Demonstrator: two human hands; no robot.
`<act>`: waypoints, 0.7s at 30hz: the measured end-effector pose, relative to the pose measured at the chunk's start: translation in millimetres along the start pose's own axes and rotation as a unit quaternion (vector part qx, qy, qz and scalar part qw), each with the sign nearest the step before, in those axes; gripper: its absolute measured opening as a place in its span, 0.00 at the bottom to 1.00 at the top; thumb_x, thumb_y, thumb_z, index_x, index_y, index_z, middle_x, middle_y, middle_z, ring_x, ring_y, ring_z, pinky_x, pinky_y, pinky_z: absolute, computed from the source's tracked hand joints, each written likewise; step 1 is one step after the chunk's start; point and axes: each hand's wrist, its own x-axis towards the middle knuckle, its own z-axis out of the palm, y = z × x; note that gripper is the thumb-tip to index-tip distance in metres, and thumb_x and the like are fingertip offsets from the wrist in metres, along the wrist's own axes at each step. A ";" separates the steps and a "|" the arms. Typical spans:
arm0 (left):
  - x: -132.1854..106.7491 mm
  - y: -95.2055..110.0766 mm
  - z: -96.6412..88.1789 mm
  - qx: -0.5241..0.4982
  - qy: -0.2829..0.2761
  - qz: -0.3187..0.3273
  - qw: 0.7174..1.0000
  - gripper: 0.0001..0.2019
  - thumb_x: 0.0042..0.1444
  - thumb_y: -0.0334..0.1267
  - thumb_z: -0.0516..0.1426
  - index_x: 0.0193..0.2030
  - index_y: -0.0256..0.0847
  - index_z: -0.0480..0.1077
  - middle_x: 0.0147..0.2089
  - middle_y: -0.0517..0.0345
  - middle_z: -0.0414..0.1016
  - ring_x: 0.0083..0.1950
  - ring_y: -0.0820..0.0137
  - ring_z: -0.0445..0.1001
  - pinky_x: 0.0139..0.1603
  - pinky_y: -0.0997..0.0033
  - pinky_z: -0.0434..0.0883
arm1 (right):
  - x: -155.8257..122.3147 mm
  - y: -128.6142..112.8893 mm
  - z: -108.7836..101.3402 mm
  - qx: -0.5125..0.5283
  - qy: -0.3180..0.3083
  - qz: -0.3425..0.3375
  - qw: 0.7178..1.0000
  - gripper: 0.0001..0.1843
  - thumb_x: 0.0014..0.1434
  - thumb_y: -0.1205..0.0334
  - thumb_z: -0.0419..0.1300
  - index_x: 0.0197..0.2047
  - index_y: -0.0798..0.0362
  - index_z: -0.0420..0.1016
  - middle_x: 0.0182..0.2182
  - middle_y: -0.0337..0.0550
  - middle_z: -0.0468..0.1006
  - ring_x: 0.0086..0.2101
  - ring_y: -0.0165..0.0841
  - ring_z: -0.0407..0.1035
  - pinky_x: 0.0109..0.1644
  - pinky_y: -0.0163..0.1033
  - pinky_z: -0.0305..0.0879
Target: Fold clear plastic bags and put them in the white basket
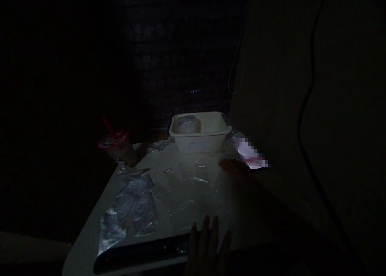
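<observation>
The scene is very dark. My left hand [207, 248] lies at the table's front edge, fingers stretched out and apart, over the right end of a long black bar-shaped object [141, 250] whose kind I cannot make out. Farther off on the right, my right hand [233, 166] rests low over the table with its fingers extended; nothing shows in it. Between the hands, a clear plastic sheet or bag [193, 203] lies flat. Small clear plastic bags [200, 169] sit just beyond it. A pile of clear plastic bags [135, 205] is on the left.
A white plastic tub [200, 143] with clear packets [187, 124] inside stands at the table's back. At the left edge is a cup [122, 152] with a red lid and straw. A pinkish-white packet [250, 153] lies right. A dark cable [309, 91] hangs along the right wall.
</observation>
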 end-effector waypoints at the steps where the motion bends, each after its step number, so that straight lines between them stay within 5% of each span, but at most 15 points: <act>1: 0.1 0.7 0.2 0.002 0.005 -0.001 1.000 0.19 0.51 0.42 0.51 0.51 0.51 0.59 0.50 0.56 0.67 0.54 0.57 0.58 0.53 0.47 0.51 | 0.6 0.7 4.6 -0.006 -0.028 0.015 0.999 0.07 0.47 0.59 0.55 0.27 0.53 0.69 0.33 0.44 0.74 0.39 0.33 0.67 0.51 0.43 0.53; 5: -1.6 6.3 0.5 0.003 0.023 -0.014 1.000 0.17 0.50 0.41 0.51 0.49 0.51 0.61 0.48 0.55 0.68 0.52 0.57 0.61 0.51 0.46 0.52 | -4.8 9.6 33.3 -0.001 -0.203 0.212 0.956 0.13 0.52 0.61 0.47 0.30 0.57 0.70 0.33 0.48 0.74 0.35 0.32 0.69 0.47 0.44 0.57; 8: -3.3 9.1 -1.5 -0.010 0.037 -0.019 0.999 0.15 0.50 0.39 0.52 0.47 0.50 0.63 0.47 0.53 0.69 0.50 0.57 0.63 0.50 0.46 0.54 | 0.5 12.8 49.2 0.004 -0.250 0.262 0.932 0.15 0.54 0.61 0.44 0.31 0.59 0.69 0.32 0.50 0.74 0.34 0.31 0.70 0.46 0.43 0.58; 10: -3.9 10.3 -3.3 -0.019 0.048 -0.026 0.998 0.14 0.50 0.38 0.52 0.45 0.49 0.64 0.46 0.54 0.70 0.49 0.57 0.64 0.50 0.47 0.55 | 12.8 9.3 53.9 -0.022 -0.210 0.227 0.951 0.14 0.54 0.63 0.43 0.28 0.58 0.68 0.30 0.50 0.74 0.33 0.31 0.70 0.45 0.42 0.60; 14: -5.0 13.7 -5.4 -0.025 0.069 -0.043 0.996 0.12 0.51 0.36 0.51 0.43 0.48 0.66 0.44 0.57 0.71 0.48 0.59 0.66 0.51 0.49 0.55 | 40.7 -3.4 58.1 -0.162 -0.074 0.035 0.983 0.11 0.51 0.68 0.44 0.26 0.56 0.65 0.30 0.47 0.74 0.35 0.31 0.69 0.42 0.40 0.62; 19: -4.8 8.4 -11.6 -0.023 0.026 -0.041 0.999 0.14 0.53 0.37 0.49 0.48 0.50 0.62 0.48 0.60 0.69 0.50 0.61 0.64 0.51 0.52 0.56 | 39.1 -14.1 48.1 -0.260 -0.034 -0.046 0.964 0.05 0.46 0.67 0.51 0.22 0.54 0.67 0.28 0.42 0.73 0.37 0.33 0.66 0.43 0.40 0.60; 21: -2.5 -2.4 -17.3 -0.024 -0.012 -0.017 0.999 0.16 0.54 0.38 0.48 0.51 0.48 0.59 0.50 0.61 0.66 0.50 0.62 0.63 0.49 0.55 0.59 | 27.6 -17.5 34.9 -0.359 -0.022 -0.077 0.930 0.05 0.45 0.67 0.52 0.24 0.54 0.68 0.31 0.44 0.72 0.39 0.35 0.64 0.45 0.41 0.57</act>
